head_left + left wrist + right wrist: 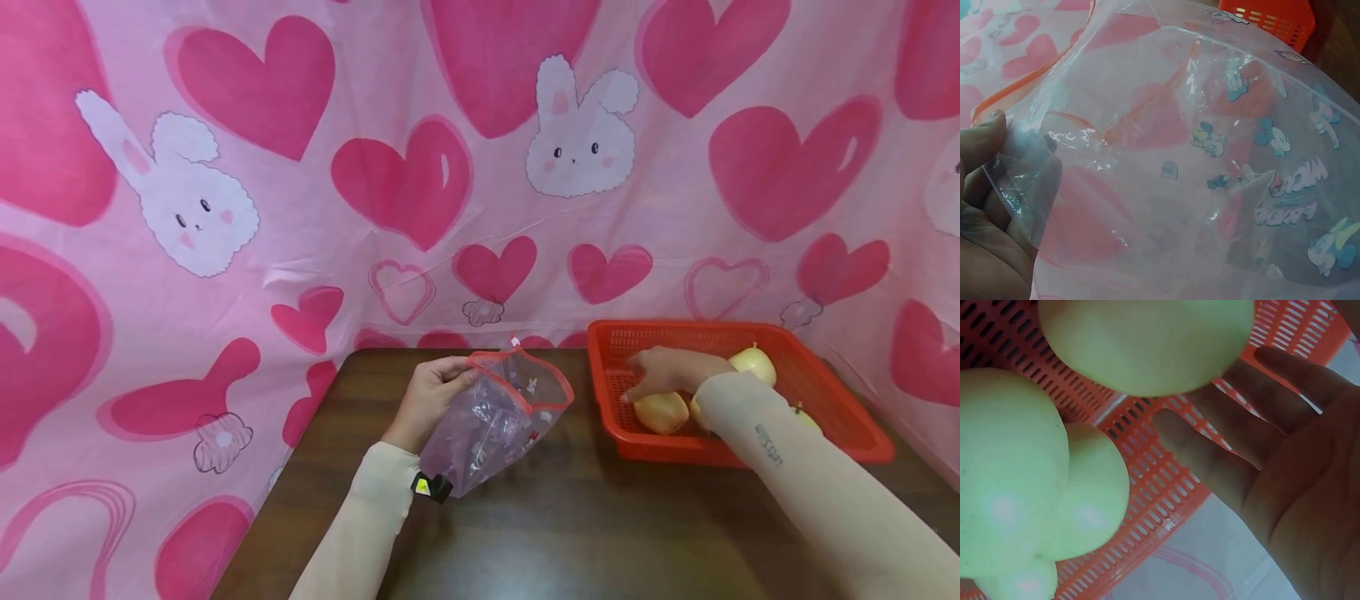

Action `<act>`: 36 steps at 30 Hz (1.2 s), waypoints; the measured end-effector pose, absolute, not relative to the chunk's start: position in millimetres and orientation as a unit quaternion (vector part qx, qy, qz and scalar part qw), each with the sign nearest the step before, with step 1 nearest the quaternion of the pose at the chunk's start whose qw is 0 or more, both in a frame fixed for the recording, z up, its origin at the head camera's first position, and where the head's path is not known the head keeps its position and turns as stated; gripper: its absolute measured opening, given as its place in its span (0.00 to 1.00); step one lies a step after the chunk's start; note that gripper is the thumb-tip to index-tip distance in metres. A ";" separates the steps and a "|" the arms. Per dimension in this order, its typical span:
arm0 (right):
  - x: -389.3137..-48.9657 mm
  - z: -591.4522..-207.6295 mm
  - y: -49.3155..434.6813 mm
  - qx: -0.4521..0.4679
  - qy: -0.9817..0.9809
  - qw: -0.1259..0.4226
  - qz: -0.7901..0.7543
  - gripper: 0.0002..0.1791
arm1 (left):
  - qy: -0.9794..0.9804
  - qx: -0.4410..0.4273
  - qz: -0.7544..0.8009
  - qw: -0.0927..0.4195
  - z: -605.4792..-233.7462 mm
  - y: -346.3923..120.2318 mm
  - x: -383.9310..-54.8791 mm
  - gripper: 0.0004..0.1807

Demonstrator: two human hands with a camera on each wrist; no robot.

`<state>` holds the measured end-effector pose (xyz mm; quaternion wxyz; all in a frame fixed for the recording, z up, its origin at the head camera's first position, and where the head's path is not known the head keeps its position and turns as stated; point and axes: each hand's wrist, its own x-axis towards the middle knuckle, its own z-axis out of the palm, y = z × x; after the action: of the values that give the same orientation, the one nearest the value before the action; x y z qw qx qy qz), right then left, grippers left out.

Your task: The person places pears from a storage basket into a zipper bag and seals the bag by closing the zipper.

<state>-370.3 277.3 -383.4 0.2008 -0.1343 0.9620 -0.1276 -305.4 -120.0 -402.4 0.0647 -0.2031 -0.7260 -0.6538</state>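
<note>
My left hand (426, 400) pinches the rim of a clear plastic bag (480, 437) with an orange-red edge and cartoon prints. The bag hangs over the table with its mouth spread. My right hand (671, 369) reaches into a red plastic basket (675, 450). In the right wrist view its fingers (1207, 459) are spread and nearly straight, close beside a round, yellow-green fruit (1147, 344); whether they touch it I cannot tell. That fruit (662, 413) lies at the basket's near left. Another fruit with a stem (753, 364) sits behind my wrist; others are partly hidden by my forearm.
The basket stands on the right of a dark wooden table (525, 542). Behind the table hangs a pink cloth (465, 208) with hearts and rabbits. A black clip-like piece with a yellow label (432, 487) is at my left cuff, against the bag's lower end.
</note>
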 end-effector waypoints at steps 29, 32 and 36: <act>-352.8 -403.9 282.6 -0.054 0.918 0.282 -0.273 0.58 | -0.749 -0.225 -0.619 0.070 -372.9 -116.2 -287.9 0.13; -350.6 -403.8 283.0 -0.039 0.913 0.288 -0.287 0.61 | -0.751 -0.227 -0.615 0.074 -374.2 -116.1 -288.6 0.12; -346.5 -404.3 283.6 -0.012 0.904 0.293 -0.312 0.64 | -0.754 -0.225 -0.613 0.074 -377.0 -115.9 -289.2 0.12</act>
<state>-346.5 283.6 -404.3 0.2930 -0.0122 0.9037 -0.3121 -289.2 -115.9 -377.0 0.0736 -0.2248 -0.7536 -0.6132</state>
